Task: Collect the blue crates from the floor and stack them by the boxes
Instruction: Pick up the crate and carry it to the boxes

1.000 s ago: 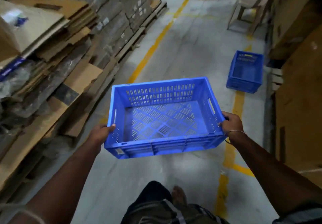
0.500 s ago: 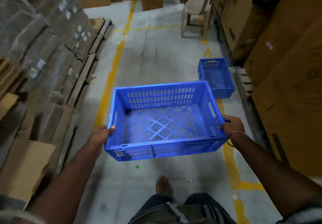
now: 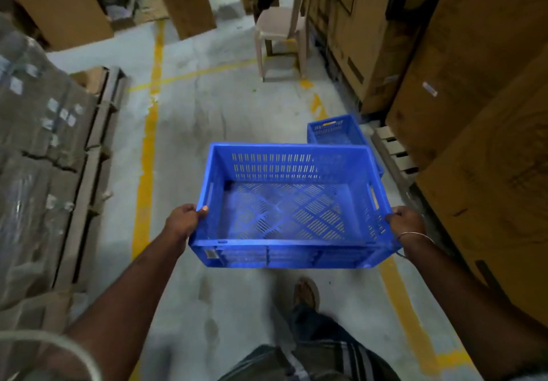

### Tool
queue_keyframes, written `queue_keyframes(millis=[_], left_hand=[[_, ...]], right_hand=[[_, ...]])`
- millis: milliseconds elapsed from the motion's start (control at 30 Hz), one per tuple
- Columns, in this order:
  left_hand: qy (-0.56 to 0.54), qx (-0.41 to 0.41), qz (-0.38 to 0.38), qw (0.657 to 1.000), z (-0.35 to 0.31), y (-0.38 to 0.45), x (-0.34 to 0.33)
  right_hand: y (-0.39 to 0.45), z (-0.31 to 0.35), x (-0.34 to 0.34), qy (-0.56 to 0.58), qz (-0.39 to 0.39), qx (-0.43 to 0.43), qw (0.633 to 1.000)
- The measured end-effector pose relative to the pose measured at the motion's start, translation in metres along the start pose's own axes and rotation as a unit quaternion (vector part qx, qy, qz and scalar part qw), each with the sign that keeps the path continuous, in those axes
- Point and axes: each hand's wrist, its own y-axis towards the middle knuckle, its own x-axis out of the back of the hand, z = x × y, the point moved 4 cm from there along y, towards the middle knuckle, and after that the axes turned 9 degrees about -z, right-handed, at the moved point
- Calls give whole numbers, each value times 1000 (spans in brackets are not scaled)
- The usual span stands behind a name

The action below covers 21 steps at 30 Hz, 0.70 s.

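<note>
I carry an empty blue slotted crate (image 3: pixel 292 250) level in front of me, above the floor. My left hand (image 3: pixel 184 222) grips its left rim with the thumb over the edge. My right hand (image 3: pixel 407 222), with a thin bangle at the wrist, grips the right rim. A second blue crate (image 3: pixel 336 130) stands on the floor just beyond, against the tall cardboard boxes (image 3: pixel 486 131) on the right; the carried crate hides its near part.
Wrapped stacks on wooden pallets (image 3: pixel 92 155) line the left side. A plastic chair (image 3: pixel 281 33) stands farther down the aisle, with a brown carton (image 3: pixel 188 4) behind it. Yellow lines (image 3: pixel 146 155) mark the grey floor. My foot (image 3: pixel 305 291) is below the crate.
I have walked forward along the aisle with the crate. The second crate on the floor is now much closer, partly behind the carried one, and the chair is nearer.
</note>
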Motion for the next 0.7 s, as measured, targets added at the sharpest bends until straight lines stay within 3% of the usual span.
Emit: queue_keyframes(millis=[400, 700], left_hand=[[47, -53, 45, 996, -186, 214, -78], [116, -110, 169, 973, -303, 404, -170]], right_hand=[[163, 127, -55, -8, -28, -49, 998], [211, 178, -105, -5, -80, -153, 985]])
